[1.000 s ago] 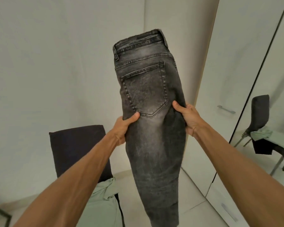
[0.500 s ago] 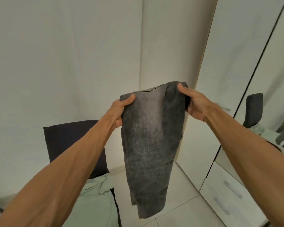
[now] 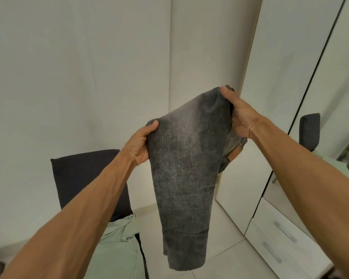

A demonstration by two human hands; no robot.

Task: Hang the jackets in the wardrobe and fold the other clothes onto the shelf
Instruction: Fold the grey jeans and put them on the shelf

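A pair of washed grey jeans hangs in the air in front of me, folded over at the top. My left hand pinches the fold's left corner. My right hand grips the right corner, higher up. The waistband with its brown label droops behind the fold, under my right hand. The leg ends hang down over the floor. A pale green garment lies on the seat of a dark chair at the lower left. The white wardrobe stands closed at the right.
The wardrobe has a mirrored door and white drawers with metal handles at the lower right. The mirror reflects the chair and clothes. A plain white wall fills the left and middle. Pale floor tiles lie below the jeans.
The upright waistband half of the jeans has dropped backward over my hands, halving the jeans. My right hand has since risen above my left, tilting the fold.
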